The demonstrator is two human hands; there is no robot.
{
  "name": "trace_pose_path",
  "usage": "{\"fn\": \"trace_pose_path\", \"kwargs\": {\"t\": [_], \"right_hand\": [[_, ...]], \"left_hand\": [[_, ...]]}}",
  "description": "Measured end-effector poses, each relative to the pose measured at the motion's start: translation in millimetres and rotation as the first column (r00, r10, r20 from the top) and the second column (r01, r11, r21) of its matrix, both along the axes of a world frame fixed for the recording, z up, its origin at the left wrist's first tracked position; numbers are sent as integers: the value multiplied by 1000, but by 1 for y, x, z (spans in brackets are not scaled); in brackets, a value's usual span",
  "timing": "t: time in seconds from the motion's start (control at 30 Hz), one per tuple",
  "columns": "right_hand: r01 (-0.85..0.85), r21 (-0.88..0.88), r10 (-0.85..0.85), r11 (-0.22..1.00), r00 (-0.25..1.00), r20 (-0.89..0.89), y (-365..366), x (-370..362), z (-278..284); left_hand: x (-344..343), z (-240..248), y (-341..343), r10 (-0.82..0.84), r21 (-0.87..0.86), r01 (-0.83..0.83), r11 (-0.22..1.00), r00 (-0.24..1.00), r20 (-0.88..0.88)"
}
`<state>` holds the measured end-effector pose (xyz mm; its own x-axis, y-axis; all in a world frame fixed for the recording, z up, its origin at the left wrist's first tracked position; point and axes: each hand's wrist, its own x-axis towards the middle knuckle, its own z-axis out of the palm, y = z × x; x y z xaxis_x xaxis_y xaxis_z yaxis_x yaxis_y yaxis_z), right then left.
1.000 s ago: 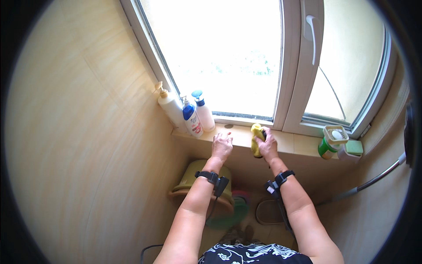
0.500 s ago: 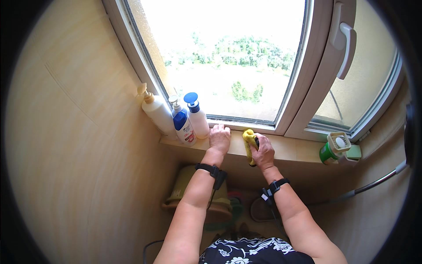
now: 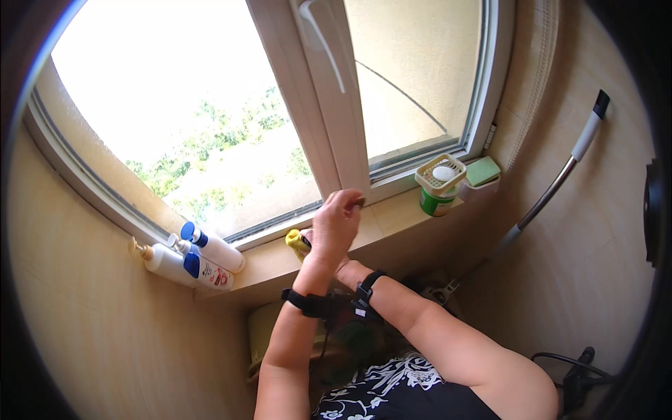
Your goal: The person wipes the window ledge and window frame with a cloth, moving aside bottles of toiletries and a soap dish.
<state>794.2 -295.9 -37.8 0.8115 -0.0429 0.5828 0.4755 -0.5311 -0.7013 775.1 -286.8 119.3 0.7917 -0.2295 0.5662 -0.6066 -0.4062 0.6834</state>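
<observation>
Crossing at the wrists above the windowsill (image 3: 402, 215), the two hands work close together, the left forearm passing in front of the right. The left hand (image 3: 334, 229) is raised with its fingers curled in, and appears to pinch a small dark object (image 3: 360, 202) at the fingertips; what this object is cannot be told. The right hand (image 3: 343, 266), largely hidden behind the left wrist, grips a bunched yellow cloth (image 3: 297, 243), which lies low against the sill near the foot of the window frame. To the left, a white bottle with a beige pump (image 3: 168, 265), a blue-and-white pump bottle (image 3: 210, 272) and a pale bottle with a blue pump top (image 3: 218, 252) stand grouped at the wall. To the right, a latticed soap dish (image 3: 425, 178) with a white soap bar (image 3: 442, 173) rests on a green container (image 3: 437, 204), beside a pale green sponge (image 3: 483, 170). The step in hand is judged to be wiping the sill, with the small object lifted out of the way; the next move calls for uncrossing the arms, so that the cloth can travel freely without knocking the bottles
</observation>
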Motion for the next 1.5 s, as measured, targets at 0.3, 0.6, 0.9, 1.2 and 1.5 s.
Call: {"fn": "trace_pose_path", "kwargs": {"t": [0.3, 0.6, 0.9, 1.2, 1.5], "right_hand": [[-182, 811, 642, 556, 713, -280, -174, -81, 17], [52, 940, 449, 336, 869, -208, -240, -149, 98], [7, 695, 293, 719, 903, -313, -185, -97, 79], [-23, -557, 117, 830, 984, 133, -26, -8, 31], [-206, -621, 328, 756, 941, 87, 90, 15, 30]], "left_hand": [[23, 13, -155, -302, -2, 305, 952, 942, -145], [43, -7, -164, -189, 84, 199, 976, 975, -116], [-2, -60, -25, 51, -259, -100, 961, 981, -189], [-81, -126, 158, 663, 257, -654, 711, 746, 65], [-83, -128, 191, 558, 167, -557, 813, 829, 47]]}}
